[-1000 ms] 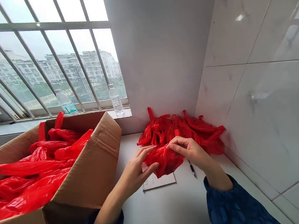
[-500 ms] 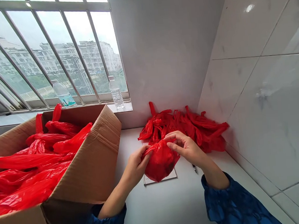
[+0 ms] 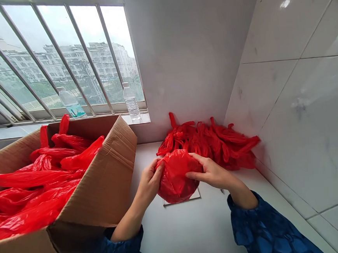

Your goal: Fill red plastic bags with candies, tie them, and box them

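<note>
Rounder red plastic bag

Head view: it looks smoother than before, so its bunched top may be tucked away. Left hand and right hand pinch its sides over a notebook, toward the desk's back edge.

From the red bag I hold, tabletop lies free at six o'clock; the carton blocks nine, piled bags one.

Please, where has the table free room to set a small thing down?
The widest patch is the near table, between left sleeve and right sleeve, nearer than the notepad. A narrow strip separates right sleeve from tiled wall. Crowded: left, the cardboard box; behind, the held red bag and piled bags.
</note>
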The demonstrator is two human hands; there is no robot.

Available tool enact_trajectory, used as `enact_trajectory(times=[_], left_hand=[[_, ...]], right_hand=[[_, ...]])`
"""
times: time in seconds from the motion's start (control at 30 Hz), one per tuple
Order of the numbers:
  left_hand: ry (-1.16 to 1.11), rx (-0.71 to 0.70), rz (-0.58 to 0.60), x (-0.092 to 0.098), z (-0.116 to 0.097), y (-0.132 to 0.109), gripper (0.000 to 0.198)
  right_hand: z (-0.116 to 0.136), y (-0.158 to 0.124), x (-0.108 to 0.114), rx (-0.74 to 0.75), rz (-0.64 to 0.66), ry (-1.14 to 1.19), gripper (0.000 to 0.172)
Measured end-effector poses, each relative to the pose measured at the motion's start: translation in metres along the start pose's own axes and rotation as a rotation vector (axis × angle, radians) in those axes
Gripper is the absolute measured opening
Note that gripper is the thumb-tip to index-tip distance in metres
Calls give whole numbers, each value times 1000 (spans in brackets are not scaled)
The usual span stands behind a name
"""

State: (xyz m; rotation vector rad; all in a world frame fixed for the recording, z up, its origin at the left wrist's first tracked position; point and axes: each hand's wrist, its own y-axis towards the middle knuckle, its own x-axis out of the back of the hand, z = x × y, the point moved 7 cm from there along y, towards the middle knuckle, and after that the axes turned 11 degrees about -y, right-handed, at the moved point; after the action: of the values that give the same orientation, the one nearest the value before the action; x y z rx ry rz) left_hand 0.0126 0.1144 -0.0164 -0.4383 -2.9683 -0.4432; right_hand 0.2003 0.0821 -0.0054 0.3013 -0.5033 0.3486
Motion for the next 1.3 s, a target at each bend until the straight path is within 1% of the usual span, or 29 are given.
enact_trajectory(times=[0.1, 0.17, 0.23, 0.3, 0.33, 0.37, 0.4, 0.43, 0.5, 0.57, 0.7, 0.77, 0.83, 0.93, 1.03, 1.13, 1.2, 1.3], left_hand=[[123, -21, 0, 1, -1, 1, 43], [230, -31, 22, 0, 1, 0, 39], [341, -30, 75, -3, 5, -1, 34], [439, -20, 150, -8, 12, -5, 30], [481, -15, 191, -11, 16, -7, 32], [516, -10, 228, -13, 18, -9, 35], [546, -9, 258, -15, 20, -11, 39], [571, -11, 278, -17, 21, -12, 43], [611, -18, 289, -19, 19, -13, 43], [641, -21, 274, -20, 17, -11, 39], [671, -35, 260, -22, 19, -7, 35], [671, -53, 279, -24, 23, -7, 36], [667, -66, 302, -26, 27, -8, 42], [671, -71, 323, -28, 30, -9, 46], [690, -66, 306, -28, 28, -9, 45], [732, -35, 246, -23, 24, -7, 42], [781, 5, 183, -16, 23, -5, 41], [861, 69, 59, -2, 21, -3, 42]], right_hand=[[-1, 1, 3, 17, -19, -62, 54], [-8, 1, 2, -9, -11, -173, 46], [-21, 0, -1, -93, 26, -309, 47], [-34, -4, -3, -203, 64, -428, 55], [-38, -6, -3, -245, 74, -476, 58], [-40, -7, -2, -269, 71, -515, 56], [-40, -8, 0, -275, 60, -548, 51], [-38, -8, 1, -266, 46, -572, 43], [-30, -8, 3, -229, 12, -592, 28], [-23, -5, 2, -197, -22, -598, 20], [-15, 4, -10, -162, -77, -637, 21], [-16, 9, -21, -155, -54, -661, 21], [-19, 12, -31, -153, -20, -667, 20], [-22, 13, -34, -143, -7, -650, 23], [-21, 11, -28, -126, -7, -616, 25], [-21, 7, -13, -128, -15, -589, 21], [-23, 3, -1, -146, -30, -584, 21], [-32, -5, 21, -216, -60, -622, 23]])
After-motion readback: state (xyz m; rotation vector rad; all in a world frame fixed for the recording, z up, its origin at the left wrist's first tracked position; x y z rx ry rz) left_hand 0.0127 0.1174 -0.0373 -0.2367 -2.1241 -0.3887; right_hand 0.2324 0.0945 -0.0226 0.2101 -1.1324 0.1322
